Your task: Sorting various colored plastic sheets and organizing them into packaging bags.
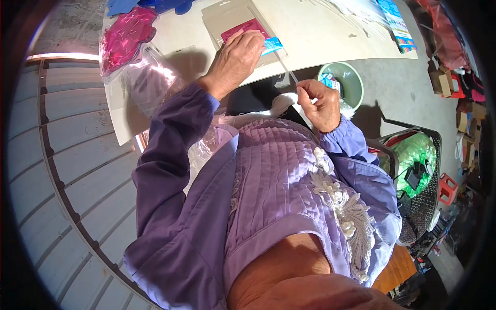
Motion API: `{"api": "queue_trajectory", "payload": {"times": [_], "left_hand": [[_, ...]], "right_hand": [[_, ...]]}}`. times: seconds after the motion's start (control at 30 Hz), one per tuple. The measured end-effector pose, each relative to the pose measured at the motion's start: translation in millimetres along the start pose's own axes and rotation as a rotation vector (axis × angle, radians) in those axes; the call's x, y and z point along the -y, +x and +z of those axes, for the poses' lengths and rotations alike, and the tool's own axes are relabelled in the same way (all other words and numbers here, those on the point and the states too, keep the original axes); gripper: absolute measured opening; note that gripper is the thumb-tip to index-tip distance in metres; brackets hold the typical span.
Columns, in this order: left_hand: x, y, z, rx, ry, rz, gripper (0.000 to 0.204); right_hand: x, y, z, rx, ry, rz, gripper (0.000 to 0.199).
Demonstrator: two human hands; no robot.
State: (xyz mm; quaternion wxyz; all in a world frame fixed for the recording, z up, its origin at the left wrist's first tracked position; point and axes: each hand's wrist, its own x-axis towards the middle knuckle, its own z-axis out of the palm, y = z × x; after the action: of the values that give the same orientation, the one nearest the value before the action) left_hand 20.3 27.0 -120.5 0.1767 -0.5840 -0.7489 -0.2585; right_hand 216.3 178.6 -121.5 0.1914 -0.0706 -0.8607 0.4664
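Observation:
My left hand rests on a clear plastic packet lying on the white table. The packet holds a dark pink piece and a blue label, and my fingers press down on it. My right hand is below the table edge, its fingers pinched on a thin clear strip that runs up toward the packet. Both arms wear purple sleeves.
A bag of pink pieces and loose clear bags lie at the table's left end. Blue pieces sit at the far edge. A green basin stands on the floor under the table. A black mesh basket with green bags is at the right.

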Motion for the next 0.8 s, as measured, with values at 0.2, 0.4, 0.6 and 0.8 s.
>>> {"api": "queue_trajectory", "payload": {"times": [0.2,0.4,0.6,0.8], "left_hand": [[1.6,0.7,-0.6,0.003,-0.001,0.017,0.017],[1.5,0.1,0.1,-0.001,0.001,0.013,0.016],[-0.3,-0.5,-1.0,0.018,-0.001,0.013,0.015],[0.8,-1.3,0.3,0.019,-0.001,0.005,0.015]], "right_hand": [[-4.0,2.1,6.8,-0.056,-0.006,0.072,0.01],[-1.7,8.5,5.9,-0.03,0.003,0.077,0.011],[-6.2,12.3,11.2,-0.05,0.007,0.064,0.01],[-6.3,14.0,9.3,-0.031,0.03,0.065,0.01]]}}
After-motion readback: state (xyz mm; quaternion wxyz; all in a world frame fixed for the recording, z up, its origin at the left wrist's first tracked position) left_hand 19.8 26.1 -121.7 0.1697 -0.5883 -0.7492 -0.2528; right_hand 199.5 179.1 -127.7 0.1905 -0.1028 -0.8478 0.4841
